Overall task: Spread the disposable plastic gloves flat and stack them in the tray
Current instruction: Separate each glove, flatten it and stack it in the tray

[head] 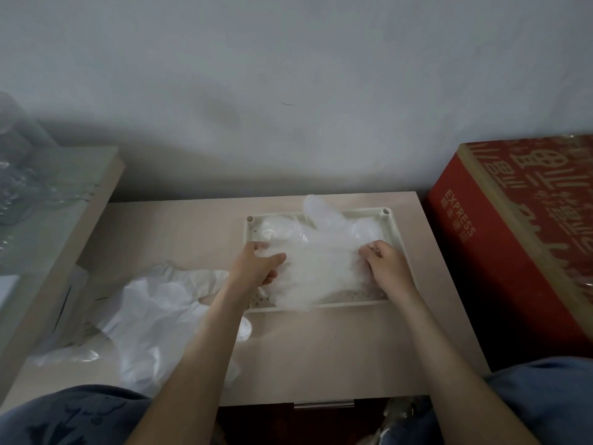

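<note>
The thin disposable plastic gloves [321,261] are milky white and see-through; the rectangular plastic tray [393,232] is cream, with a dotted floor. The wood-grain table [321,348] is pale beige. The red cardboard box [513,245] carries pale gold lettering. The plain wall [288,75] is dull grey-white.

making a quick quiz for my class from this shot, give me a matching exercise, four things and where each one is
Things
1. tray
2. glove being spread
3. loose pile of gloves
4. red box

Places
a. on the table, left of the tray, partly under the left forearm
b. beside the table, on its right
c. on the far middle of the table
d. in the tray, gripped by the left hand and the right hand

Pairs: 1-c, 2-d, 3-a, 4-b
</note>
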Action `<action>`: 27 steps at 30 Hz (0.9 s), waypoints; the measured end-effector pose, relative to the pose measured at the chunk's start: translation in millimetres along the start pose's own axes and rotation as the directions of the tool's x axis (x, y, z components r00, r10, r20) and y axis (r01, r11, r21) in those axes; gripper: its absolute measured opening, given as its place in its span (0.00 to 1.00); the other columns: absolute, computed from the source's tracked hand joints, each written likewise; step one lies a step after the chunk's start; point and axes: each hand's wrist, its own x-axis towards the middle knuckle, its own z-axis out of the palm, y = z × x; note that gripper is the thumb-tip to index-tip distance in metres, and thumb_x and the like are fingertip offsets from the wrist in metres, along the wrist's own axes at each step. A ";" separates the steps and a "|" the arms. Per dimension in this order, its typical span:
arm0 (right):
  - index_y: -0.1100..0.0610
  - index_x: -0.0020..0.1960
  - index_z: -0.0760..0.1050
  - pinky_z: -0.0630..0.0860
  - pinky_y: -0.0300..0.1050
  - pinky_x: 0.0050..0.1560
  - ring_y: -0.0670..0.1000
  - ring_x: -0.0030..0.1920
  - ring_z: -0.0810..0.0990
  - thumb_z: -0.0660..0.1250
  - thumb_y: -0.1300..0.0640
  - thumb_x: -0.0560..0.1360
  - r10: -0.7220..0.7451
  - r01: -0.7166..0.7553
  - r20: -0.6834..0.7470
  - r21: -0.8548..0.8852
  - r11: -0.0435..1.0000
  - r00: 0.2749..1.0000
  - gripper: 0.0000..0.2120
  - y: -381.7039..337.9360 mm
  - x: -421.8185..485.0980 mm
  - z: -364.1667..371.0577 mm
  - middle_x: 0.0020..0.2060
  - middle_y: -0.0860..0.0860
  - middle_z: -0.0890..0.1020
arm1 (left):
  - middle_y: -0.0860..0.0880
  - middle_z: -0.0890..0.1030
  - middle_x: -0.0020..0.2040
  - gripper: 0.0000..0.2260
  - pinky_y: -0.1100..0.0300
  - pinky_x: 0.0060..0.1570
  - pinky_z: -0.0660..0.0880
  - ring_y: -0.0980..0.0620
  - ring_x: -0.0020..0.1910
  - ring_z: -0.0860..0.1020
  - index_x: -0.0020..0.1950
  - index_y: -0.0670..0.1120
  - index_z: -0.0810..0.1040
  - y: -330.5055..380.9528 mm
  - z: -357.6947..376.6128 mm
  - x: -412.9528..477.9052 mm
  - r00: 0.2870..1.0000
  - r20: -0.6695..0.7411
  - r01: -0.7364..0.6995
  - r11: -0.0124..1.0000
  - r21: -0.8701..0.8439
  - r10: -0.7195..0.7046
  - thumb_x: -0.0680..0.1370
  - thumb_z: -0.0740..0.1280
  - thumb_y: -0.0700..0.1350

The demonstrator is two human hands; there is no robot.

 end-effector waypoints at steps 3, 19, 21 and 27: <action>0.61 0.38 0.74 0.70 0.47 0.36 0.52 0.33 0.75 0.63 0.55 0.77 -0.007 0.007 -0.005 0.008 1.000 1.000 0.12 2.3 0.9 -0.3 0.31 0.51 0.77 | 0.46 0.77 0.37 0.05 0.62 0.33 0.71 0.53 0.30 0.71 0.50 0.43 0.75 -0.4 1.5 -3.0 1.000 -0.022 -0.018 0.999 -0.040 0.017 0.76 0.69 0.41; 0.59 0.43 0.72 0.67 0.46 0.37 0.55 0.38 0.75 0.61 0.57 0.79 -0.141 0.133 -0.026 -0.206 0.969 0.990 0.08 -2.1 -4.9 -3.3 0.35 0.51 0.77 | 0.42 0.75 0.53 0.11 0.52 0.48 0.71 0.43 0.50 0.73 0.57 0.40 0.73 6.1 2.2 -11.4 0.862 -0.383 -0.109 0.859 0.500 0.332 0.76 0.61 0.41; 0.57 0.47 0.72 0.66 0.44 0.37 0.54 0.40 0.75 0.61 0.55 0.79 -0.138 0.125 -0.029 -0.267 0.956 0.990 0.05 -3.3 -5.9 -3.1 0.38 0.50 0.76 | 0.39 0.72 0.61 0.17 0.47 0.57 0.69 0.38 0.57 0.70 0.62 0.40 0.72 5.0 10.6 -11.1 0.723 -0.350 -0.292 0.722 0.627 0.595 0.73 0.66 0.39; 0.57 0.47 0.71 0.72 0.50 0.40 0.55 0.40 0.75 0.60 0.55 0.79 -0.151 0.124 -0.064 -0.307 0.944 0.986 0.06 -6.3 -7.9 -2.0 0.38 0.51 0.76 | 0.44 0.50 0.79 0.23 0.45 0.74 0.43 0.45 0.77 0.47 0.76 0.50 0.60 -4.5 37.3 -2.7 0.731 0.316 -0.524 0.201 0.828 0.604 0.81 0.55 0.53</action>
